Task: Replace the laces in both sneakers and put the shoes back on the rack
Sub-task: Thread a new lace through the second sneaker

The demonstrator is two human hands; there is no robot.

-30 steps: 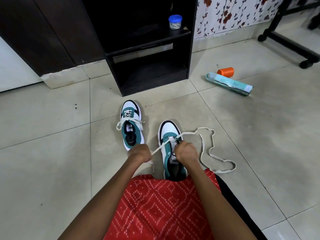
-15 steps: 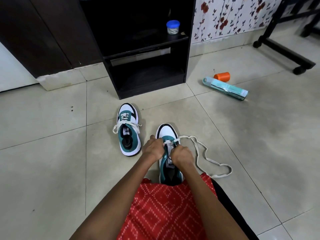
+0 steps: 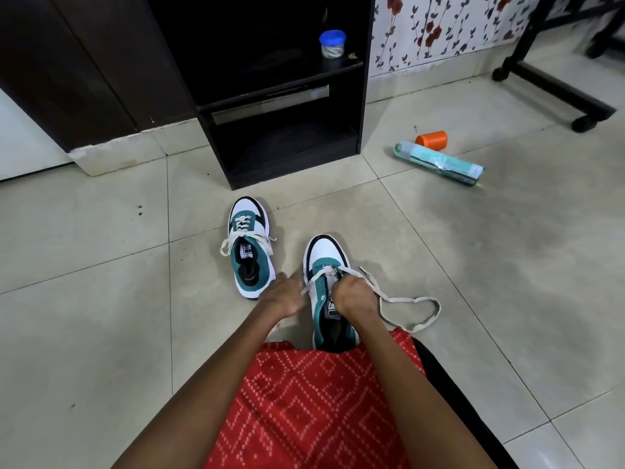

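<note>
Sneaker [image 3: 326, 252] w/ half-threaded lace [image 3: 406, 300] on floor [image 3: 101, 299] btwn both hands, long axis running away from person, toe twd rack [image 3: 291, 167]. R hand [image 3: 353, 296] nearer eyelets, fingers curled round lace. L hand [image 3: 284, 297] blurred at its left side; grip can't tell. White/teal, slack loop trailing right.

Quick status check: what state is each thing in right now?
Far sneaker: on floor, laced, ends untied.
Near sneaker: on floor, partly laced.
Lace: threaded in near sneaker, long end loose on floor.
Left hand: pinches lace end.
Right hand: grips lace at eyelets.
Rack: no sneakers in it.
Jar: upright, lidded.
Spool: on its side.
Tube: lying on floor.
</note>
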